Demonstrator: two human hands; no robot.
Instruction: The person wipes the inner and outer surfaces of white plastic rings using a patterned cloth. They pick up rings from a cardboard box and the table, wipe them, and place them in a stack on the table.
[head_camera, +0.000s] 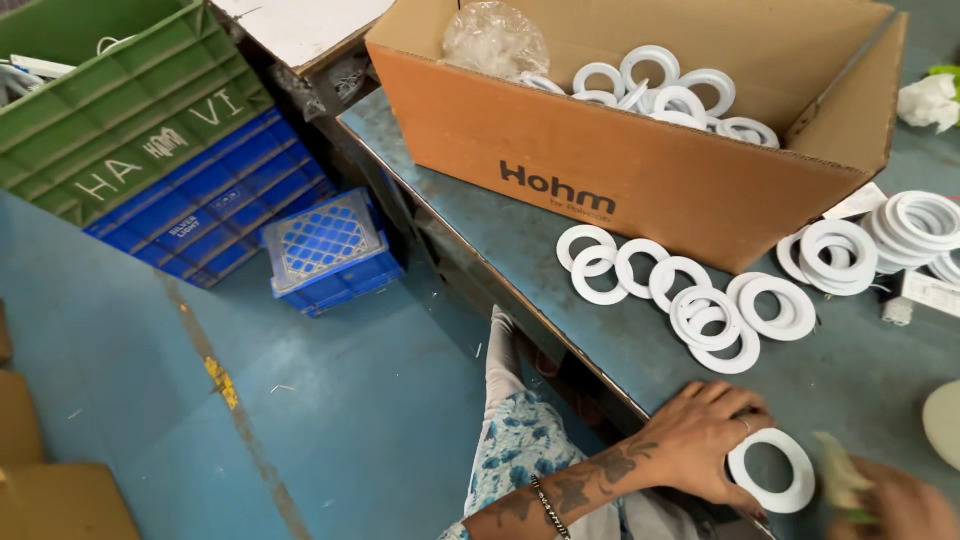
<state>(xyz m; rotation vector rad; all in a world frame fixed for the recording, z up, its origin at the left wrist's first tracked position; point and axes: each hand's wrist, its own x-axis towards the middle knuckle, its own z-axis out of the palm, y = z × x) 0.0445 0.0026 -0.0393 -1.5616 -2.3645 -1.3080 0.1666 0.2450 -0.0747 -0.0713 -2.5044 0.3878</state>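
My left hand (700, 436) rests on the grey-blue table and grips a flat white plastic ring (772, 471) by its left rim. At the bottom right edge my right hand (900, 505) is blurred and holds something pale green (840, 478) just to the right of that ring. Farther up the table several more white rings (690, 295) lie loose and overlapping. A brown cardboard box (620, 170) behind them holds many more white rings (670, 90) and a crumpled clear plastic bag (495, 40).
Stacked white rings (900, 235) lie at the right edge of the table (560, 290). On the blue floor to the left stand a green crate (110, 110), a large blue crate (215, 205) and a small blue crate (330, 250). Cardboard (50, 490) lies at the bottom left.
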